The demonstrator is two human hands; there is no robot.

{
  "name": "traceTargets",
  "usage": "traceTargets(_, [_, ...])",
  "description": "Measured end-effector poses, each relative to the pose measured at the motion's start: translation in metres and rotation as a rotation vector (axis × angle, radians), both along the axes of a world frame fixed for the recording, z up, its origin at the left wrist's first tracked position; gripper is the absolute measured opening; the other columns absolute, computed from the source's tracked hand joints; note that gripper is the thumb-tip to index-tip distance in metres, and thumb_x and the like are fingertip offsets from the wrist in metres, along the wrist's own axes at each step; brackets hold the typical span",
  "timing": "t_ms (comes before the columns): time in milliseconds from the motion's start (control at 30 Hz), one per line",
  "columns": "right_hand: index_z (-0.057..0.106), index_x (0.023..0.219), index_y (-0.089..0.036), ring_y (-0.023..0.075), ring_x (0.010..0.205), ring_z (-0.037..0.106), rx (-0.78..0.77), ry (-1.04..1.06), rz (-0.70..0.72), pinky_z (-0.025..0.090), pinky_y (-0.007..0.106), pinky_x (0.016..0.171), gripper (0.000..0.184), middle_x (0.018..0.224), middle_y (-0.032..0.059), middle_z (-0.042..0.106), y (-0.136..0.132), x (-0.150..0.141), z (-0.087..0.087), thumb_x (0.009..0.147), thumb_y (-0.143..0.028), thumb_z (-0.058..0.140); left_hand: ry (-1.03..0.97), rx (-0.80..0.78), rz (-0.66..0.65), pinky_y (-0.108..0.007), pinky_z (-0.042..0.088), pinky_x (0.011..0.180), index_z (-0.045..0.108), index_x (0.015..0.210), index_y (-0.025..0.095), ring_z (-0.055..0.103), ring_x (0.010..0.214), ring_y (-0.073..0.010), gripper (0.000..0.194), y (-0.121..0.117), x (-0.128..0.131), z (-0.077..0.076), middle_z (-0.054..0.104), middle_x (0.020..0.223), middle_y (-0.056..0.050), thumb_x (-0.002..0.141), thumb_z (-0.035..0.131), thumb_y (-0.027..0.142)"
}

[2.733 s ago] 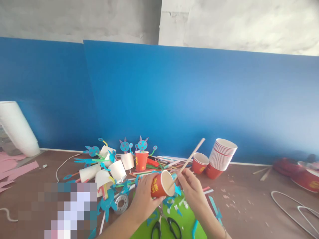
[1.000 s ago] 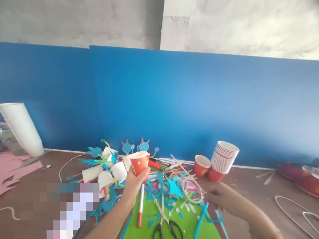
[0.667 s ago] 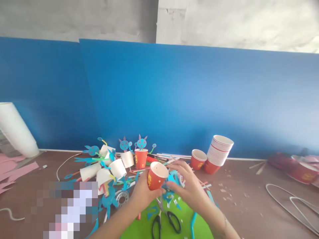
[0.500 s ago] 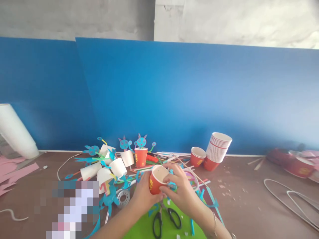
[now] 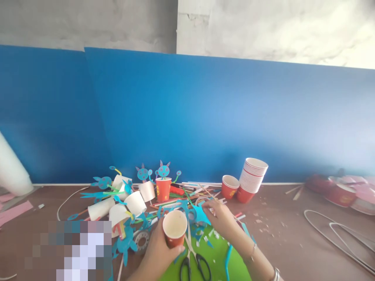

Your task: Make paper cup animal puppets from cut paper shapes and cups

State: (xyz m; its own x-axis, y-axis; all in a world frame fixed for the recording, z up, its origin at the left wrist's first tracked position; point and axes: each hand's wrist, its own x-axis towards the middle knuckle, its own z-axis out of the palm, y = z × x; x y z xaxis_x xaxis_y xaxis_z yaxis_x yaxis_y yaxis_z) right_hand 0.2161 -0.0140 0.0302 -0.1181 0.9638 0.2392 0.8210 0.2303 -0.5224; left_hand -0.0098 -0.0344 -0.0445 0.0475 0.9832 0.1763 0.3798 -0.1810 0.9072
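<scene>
My left hand is wrapped round a red paper cup, its white inside facing me. My right hand reaches just past it into a heap of blue paper cut-outs, fingers closed on one piece. Black-handled scissors lie on a green sheet under both hands. Behind stand finished cups with blue animal figures.
A stack of red cups and a single red cup stand at the right by the blue wall. White cups with figures lie at the left. Straws and sticks litter the middle. White wire loops lie far right.
The stick I held in the cup is gone from my right hand. That hand left the cup's rim and moved out to the blue cut-outs. The cup has come lower.
</scene>
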Motion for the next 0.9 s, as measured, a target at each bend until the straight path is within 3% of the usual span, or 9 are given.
traceTargets(67, [0.069, 0.099, -0.020, 0.0286, 0.106, 0.058, -0.064, -0.102, -0.027, 0.043, 0.043, 0.093, 0.026, 0.110, 0.0098, 0.068, 0.000, 0.001, -0.009, 0.080, -0.018, 0.052, 0.001, 0.035, 0.027, -0.051, 0.044, 0.093, 0.052, 0.121, 0.023, 0.055, 0.112, -0.0396, 0.077, -0.002, 0.001, -0.005, 0.062, 0.117, -0.014, 0.049, 0.076, 0.018])
traceTargets(200, [0.053, 0.129, -0.025, 0.0318, 0.124, 0.044, -0.078, -0.196, -0.010, 0.037, 0.045, 0.098, 0.061, 0.134, 0.0090, 0.054, -0.002, -0.007, -0.028, 0.069, -0.018, 0.060, -0.071, 0.112, 0.047, -0.054, 0.042, 0.097, 0.029, 0.142, 0.026, 0.051, 0.118, -0.0410, 0.109, -0.006, 0.002, -0.011, 0.053, 0.130, -0.016, 0.046, 0.082, 0.023])
traceTargets(300, [0.052, 0.131, -0.029, 0.0317, 0.125, 0.042, -0.081, -0.252, 0.007, 0.032, 0.048, 0.100, 0.065, 0.134, 0.0078, 0.054, -0.002, -0.013, -0.036, 0.068, -0.013, 0.058, -0.142, 0.176, -0.003, -0.050, 0.045, 0.095, 0.029, 0.141, 0.026, 0.053, 0.118, -0.0377, 0.096, -0.005, 0.001, -0.014, 0.050, 0.133, -0.016, 0.059, 0.078, 0.032])
traceTargets(400, [0.062, 0.119, -0.029, 0.0299, 0.119, 0.048, -0.057, -0.269, 0.011, 0.026, 0.051, 0.103, 0.052, 0.123, 0.0063, 0.063, -0.001, -0.015, -0.033, 0.071, -0.011, 0.056, -0.081, 0.242, -0.004, -0.049, 0.045, 0.095, 0.039, 0.136, 0.025, 0.053, 0.119, -0.0371, 0.076, -0.003, -0.002, -0.018, 0.052, 0.132, -0.015, 0.068, 0.072, 0.035])
traceTargets(467, [0.066, 0.110, -0.027, 0.0286, 0.114, 0.053, -0.049, -0.260, 0.003, 0.024, 0.051, 0.104, 0.040, 0.113, 0.0056, 0.068, -0.001, -0.015, -0.029, 0.075, -0.012, 0.054, -0.041, 0.261, -0.016, -0.051, 0.044, 0.097, 0.041, 0.135, 0.024, 0.052, 0.120, -0.0375, 0.074, -0.002, -0.004, -0.018, 0.052, 0.132, -0.016, 0.070, 0.072, 0.035])
traceTargets(633, [0.070, 0.098, -0.023, 0.0268, 0.102, 0.060, 0.041, -0.198, -0.067, 0.034, 0.048, 0.095, 0.030, 0.107, 0.0080, 0.071, 0.001, -0.010, -0.024, 0.090, -0.018, 0.042, -0.081, 0.194, 0.037, -0.049, 0.044, 0.098, 0.041, 0.135, 0.023, 0.052, 0.120, -0.0355, 0.070, -0.003, -0.005, -0.009, 0.053, 0.131, -0.015, 0.072, 0.071, 0.034])
traceTargets(767, [0.072, 0.094, -0.021, 0.0282, 0.099, 0.061, 0.053, 0.197, -0.163, 0.044, 0.042, 0.086, 0.030, 0.101, 0.0093, 0.072, 0.006, -0.006, -0.023, 0.089, -0.033, 0.046, -0.115, 0.188, 0.099, -0.048, 0.044, 0.099, 0.040, 0.135, 0.021, 0.050, 0.122, -0.0347, 0.070, -0.001, -0.005, -0.003, 0.049, 0.134, -0.016, 0.073, 0.070, 0.035])
traceTargets(900, [0.074, 0.091, -0.018, 0.0283, 0.088, 0.066, -0.187, 0.870, -0.180, 0.051, 0.040, 0.080, 0.037, 0.088, 0.0067, 0.075, 0.008, -0.005, -0.016, 0.072, -0.049, 0.066, -0.118, 0.191, 0.096, -0.048, 0.043, 0.098, 0.040, 0.134, 0.020, 0.049, 0.123, -0.0345, 0.071, 0.002, -0.005, -0.005, 0.049, 0.134, -0.016, 0.073, 0.070, 0.038])
